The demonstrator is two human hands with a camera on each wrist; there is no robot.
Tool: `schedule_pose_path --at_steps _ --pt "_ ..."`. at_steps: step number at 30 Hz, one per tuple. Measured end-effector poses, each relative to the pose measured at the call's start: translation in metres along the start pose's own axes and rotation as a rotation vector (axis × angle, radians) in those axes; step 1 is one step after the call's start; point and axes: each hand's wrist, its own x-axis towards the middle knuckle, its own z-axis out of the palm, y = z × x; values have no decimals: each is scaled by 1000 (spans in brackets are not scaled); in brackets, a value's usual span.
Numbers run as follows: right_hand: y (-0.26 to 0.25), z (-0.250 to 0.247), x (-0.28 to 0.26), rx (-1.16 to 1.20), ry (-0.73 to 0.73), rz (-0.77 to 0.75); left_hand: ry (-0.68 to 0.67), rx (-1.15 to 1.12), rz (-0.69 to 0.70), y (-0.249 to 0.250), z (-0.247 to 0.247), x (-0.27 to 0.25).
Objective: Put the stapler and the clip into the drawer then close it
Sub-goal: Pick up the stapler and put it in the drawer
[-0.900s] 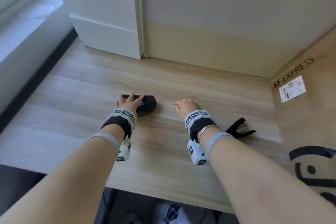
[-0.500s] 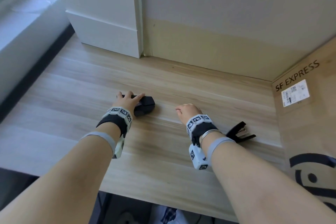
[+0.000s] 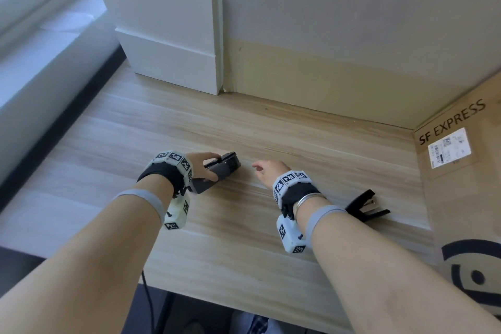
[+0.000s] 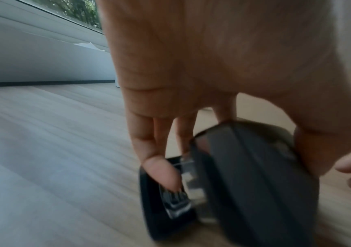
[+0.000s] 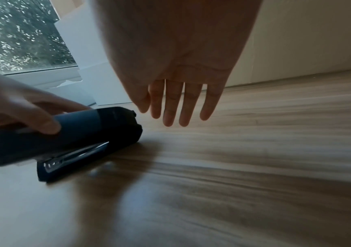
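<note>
Left hand (image 3: 199,168) clamped on black stapler (image 3: 221,171), fingers (image 4: 160,170) curled round it, mid-tabletop (image 3: 244,252). Right hand (image 3: 267,171) just beside, fingers (image 5: 170,107) straight, apart, holding nothing. Black clip (image 3: 367,206) lying near tabletop's right edge.

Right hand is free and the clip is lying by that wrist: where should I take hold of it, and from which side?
The clip lies flat on the desk, its two black handles splayed toward the cardboard box. Probably best to come from above with the right hand and pinch the wider black body where the handles meet; the thin handles would likely pivot.
</note>
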Motion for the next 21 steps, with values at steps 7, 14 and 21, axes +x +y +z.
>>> schedule_pose_path --at_steps 7,14,21 --pt "-7 6 0 -8 -30 -12 -3 -249 -26 -6 4 -4" --pt "-4 1 -5 -22 -23 11 -43 -438 18 -5 -8 -13" --pt "-2 -1 -9 -24 -21 16 65 28 160 9 -14 -6"
